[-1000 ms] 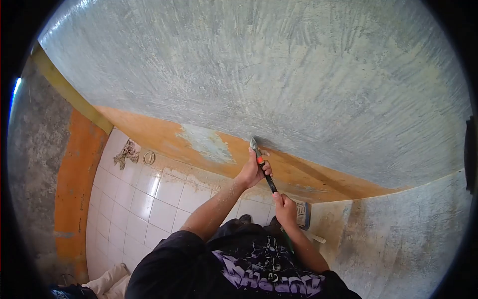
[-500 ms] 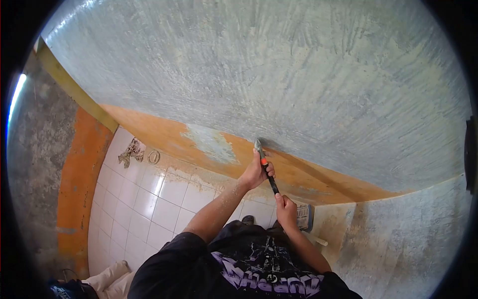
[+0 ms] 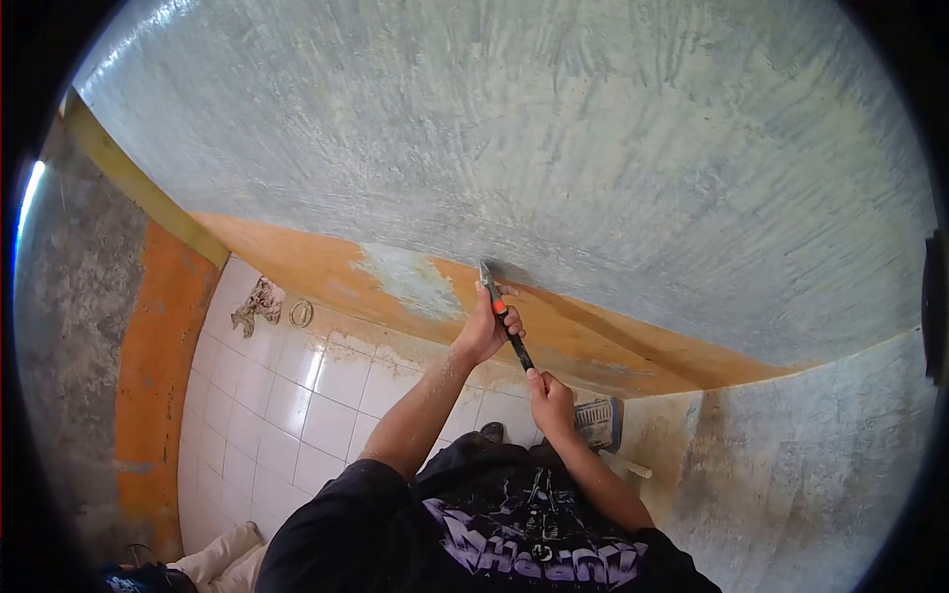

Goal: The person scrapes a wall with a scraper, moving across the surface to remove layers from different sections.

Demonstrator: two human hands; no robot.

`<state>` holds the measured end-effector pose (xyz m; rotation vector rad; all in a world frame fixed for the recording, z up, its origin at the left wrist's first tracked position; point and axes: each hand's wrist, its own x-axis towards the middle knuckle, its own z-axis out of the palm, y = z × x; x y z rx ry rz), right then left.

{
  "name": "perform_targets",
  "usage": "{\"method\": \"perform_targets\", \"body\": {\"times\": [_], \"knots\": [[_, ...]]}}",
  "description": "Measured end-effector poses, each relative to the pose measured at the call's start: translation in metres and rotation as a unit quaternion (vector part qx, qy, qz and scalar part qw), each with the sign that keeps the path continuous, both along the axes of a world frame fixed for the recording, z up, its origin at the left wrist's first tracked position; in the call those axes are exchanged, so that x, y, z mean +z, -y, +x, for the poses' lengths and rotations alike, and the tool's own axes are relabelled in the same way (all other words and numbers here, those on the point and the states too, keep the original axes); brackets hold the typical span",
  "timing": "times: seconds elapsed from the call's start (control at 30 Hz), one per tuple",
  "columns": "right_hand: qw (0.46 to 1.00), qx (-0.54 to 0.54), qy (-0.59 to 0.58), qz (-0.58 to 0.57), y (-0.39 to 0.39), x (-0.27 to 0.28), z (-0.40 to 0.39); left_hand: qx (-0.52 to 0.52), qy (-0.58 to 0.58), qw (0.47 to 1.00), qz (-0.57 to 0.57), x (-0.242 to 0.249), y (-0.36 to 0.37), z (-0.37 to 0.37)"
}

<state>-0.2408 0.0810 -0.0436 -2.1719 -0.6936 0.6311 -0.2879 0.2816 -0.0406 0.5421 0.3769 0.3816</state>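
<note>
A scraper with a black handle, an orange band and a metal head is held in both hands against the wall. My left hand is wrapped round its upper part, close to the metal head. Lower down, my right hand grips the end of the handle. The metal head touches the wall near the line where the grey scraped surface meets the orange band of paint. A pale scraped patch shows in the orange to the left.
On the white tiled floor lie a crumpled rag and a ring-shaped item. A grey crate-like object stands by the wall at right. Another person's legs show at the lower left.
Both hands and the scraper have shifted a little to the left and slightly up along the wall. My grip looks the same.
</note>
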Motion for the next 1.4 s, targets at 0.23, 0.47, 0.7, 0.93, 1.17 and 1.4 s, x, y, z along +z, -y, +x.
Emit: {"method": "perform_targets", "body": {"times": [0.23,0.47,0.7,0.93,1.17,1.4], "knots": [[0.958,0.038,-0.26,0.113,0.06,-0.011,0.021,-0.045,-0.018,0.999,-0.025,0.004,0.035,0.013],[0.902,0.005,-0.414,0.12,0.134,-0.004,0.043,-0.181,-0.019,0.983,0.039,0.0,0.086,0.033],[0.92,-0.023,-0.371,0.122,0.202,-0.002,0.079,-0.257,-0.057,0.948,0.18,0.014,0.134,0.08],[0.916,-0.025,-0.378,0.131,0.28,0.018,0.147,-0.275,-0.068,0.929,0.237,0.022,0.198,0.143],[0.96,-0.053,-0.254,0.105,0.347,0.021,0.234,-0.282,-0.03,0.92,0.27,0.012,0.271,0.233],[0.96,-0.091,-0.252,0.085,0.379,0.039,0.273,-0.304,-0.063,0.901,0.304,0.02,0.296,0.274]]}}
